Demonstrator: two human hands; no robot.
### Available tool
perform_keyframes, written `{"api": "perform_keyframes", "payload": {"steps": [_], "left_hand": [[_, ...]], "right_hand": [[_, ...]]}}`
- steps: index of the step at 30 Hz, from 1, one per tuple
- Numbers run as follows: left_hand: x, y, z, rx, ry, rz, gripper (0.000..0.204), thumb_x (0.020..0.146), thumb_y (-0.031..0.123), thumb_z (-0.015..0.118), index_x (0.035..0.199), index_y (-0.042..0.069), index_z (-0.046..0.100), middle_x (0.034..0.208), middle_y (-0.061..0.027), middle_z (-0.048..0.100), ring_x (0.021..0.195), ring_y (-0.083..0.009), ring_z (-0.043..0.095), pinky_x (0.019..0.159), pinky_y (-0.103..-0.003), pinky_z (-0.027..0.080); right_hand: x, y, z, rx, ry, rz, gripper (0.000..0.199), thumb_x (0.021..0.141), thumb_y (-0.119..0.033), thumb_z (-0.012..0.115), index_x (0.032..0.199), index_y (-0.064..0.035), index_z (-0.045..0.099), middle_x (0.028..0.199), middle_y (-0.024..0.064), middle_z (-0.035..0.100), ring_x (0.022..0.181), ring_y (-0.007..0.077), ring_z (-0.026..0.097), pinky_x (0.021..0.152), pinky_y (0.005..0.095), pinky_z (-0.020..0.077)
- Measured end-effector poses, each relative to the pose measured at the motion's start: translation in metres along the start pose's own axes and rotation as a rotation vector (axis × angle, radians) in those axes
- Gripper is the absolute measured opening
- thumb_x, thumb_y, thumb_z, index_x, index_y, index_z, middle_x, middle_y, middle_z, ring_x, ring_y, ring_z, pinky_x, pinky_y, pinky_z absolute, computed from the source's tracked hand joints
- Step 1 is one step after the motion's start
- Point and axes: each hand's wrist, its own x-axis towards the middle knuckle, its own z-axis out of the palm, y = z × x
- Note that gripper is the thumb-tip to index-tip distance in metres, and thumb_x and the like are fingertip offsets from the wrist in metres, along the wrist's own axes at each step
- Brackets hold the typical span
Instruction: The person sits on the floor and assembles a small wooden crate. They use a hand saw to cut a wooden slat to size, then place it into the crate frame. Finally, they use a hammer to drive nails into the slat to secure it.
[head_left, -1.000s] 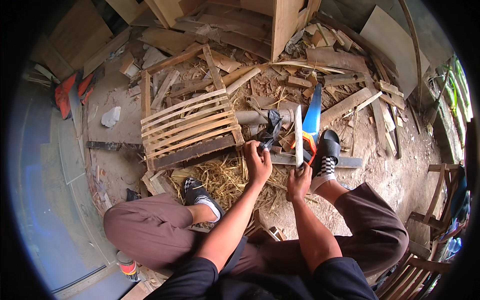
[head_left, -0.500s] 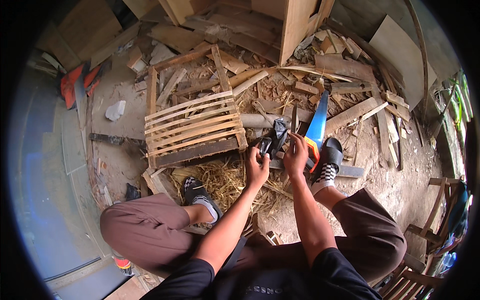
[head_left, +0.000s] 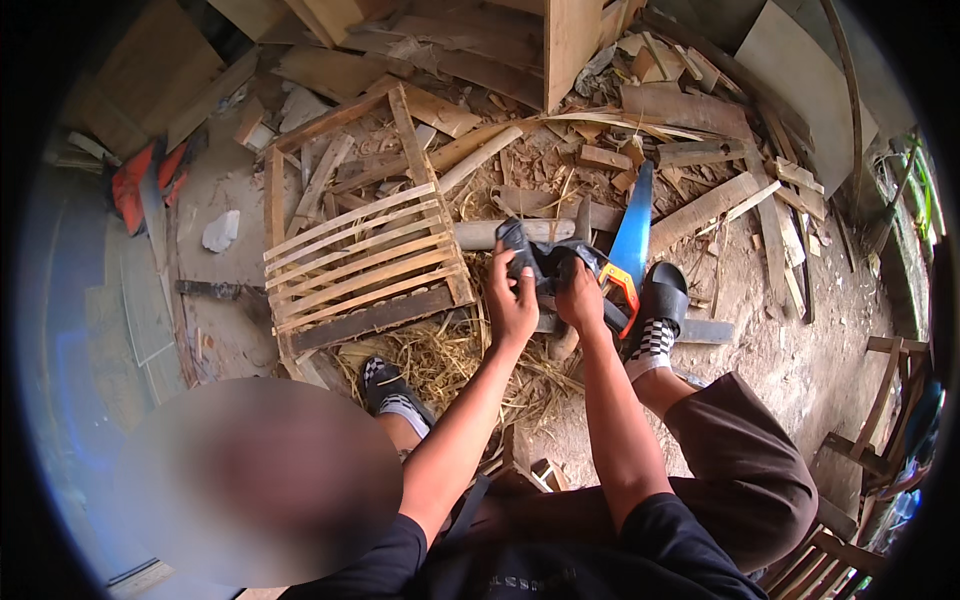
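Note:
Between my hands a crumpled black plastic bag [head_left: 545, 258] is stretched out above the littered ground. My left hand [head_left: 512, 305] grips its left end, thumb and fingers closed on the plastic. The other end is in my right hand [head_left: 580, 300], fingers bunched around it. Just right of that hand lies a handsaw [head_left: 633, 225] with a blue blade and an orange-and-black handle, beside my right foot. To the left rests a wooden frame with light slats [head_left: 365, 255] across its near part. A wooden handle shows under my right hand; the rest of it is hidden.
Straw [head_left: 440, 360] is heaped between my feet. Offcuts and planks [head_left: 700, 215] litter the ground to the right and far side. A plywood panel [head_left: 572, 55] stands at the back. An orange-and-black item [head_left: 130, 190] lies far left, and a wooden slatted piece [head_left: 830, 560] near right.
The black bag has been spread wider between my hands, and its left end is raised. A dark, narrow object near my right fingers is now mostly hidden. The view has shifted slightly.

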Motion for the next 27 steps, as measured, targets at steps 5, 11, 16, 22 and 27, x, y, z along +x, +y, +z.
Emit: {"api": "perform_keyframes", "payload": {"steps": [5,11,16,22,27], "left_hand": [[-0.046,-0.005,0.004,0.315,0.116,-0.121,0.055,0.093,0.005,0.066,0.143,-0.005,0.046,0.144,-0.0284,0.051,0.139,-0.0463,0.046,0.12,-0.056,0.03],[-0.067,0.062,0.017,0.104,0.09,0.03,0.03,0.099,0.006,0.061,0.128,-0.004,0.058,0.121,-0.0217,0.059,0.109,-0.0355,0.056,0.097,-0.047,0.046],[0.011,0.016,0.048,0.069,-0.133,-0.094,0.016,0.101,0.0,0.053,0.107,-0.001,0.068,0.097,-0.02,0.073,0.093,-0.0368,0.074,0.082,-0.045,0.057],[0.03,-0.074,0.032,0.504,-0.356,-0.325,0.031,0.097,-0.003,0.054,0.122,0.003,0.072,0.116,-0.0277,0.073,0.111,-0.0475,0.069,0.093,-0.054,0.055],[0.031,-0.114,0.026,0.536,-0.405,-0.405,0.039,0.097,0.003,0.06,0.135,0.005,0.066,0.131,-0.0271,0.069,0.126,-0.0466,0.062,0.104,-0.053,0.052]], "right_hand": [[0.002,0.008,-0.011,0.133,-0.154,0.109,0.041,0.093,-0.01,0.062,0.134,-0.0013,0.062,0.118,0.0313,0.072,0.115,0.0503,0.067,0.096,0.0555,0.054],[0.021,-0.01,-0.039,0.232,-0.175,0.097,0.037,0.094,-0.003,0.057,0.128,-0.0009,0.073,0.108,0.0252,0.077,0.103,0.0352,0.077,0.092,0.0413,0.0584],[0.037,0.003,-0.024,0.586,-0.04,0.256,0.028,0.101,-0.001,0.056,0.122,0.0039,0.074,0.106,0.0173,0.08,0.099,0.0213,0.076,0.089,0.0368,0.0595],[0.055,0.008,0.016,0.175,-0.286,0.121,0.026,0.095,-0.002,0.057,0.112,-0.001,0.076,0.104,0.0306,0.073,0.104,0.0476,0.071,0.088,0.047,0.0568],[0.072,0.022,0.029,0.176,-0.105,-0.032,0.042,0.076,0.006,0.059,0.115,0.0022,0.075,0.105,0.0304,0.074,0.104,0.0477,0.072,0.093,0.05,0.0579]]}}
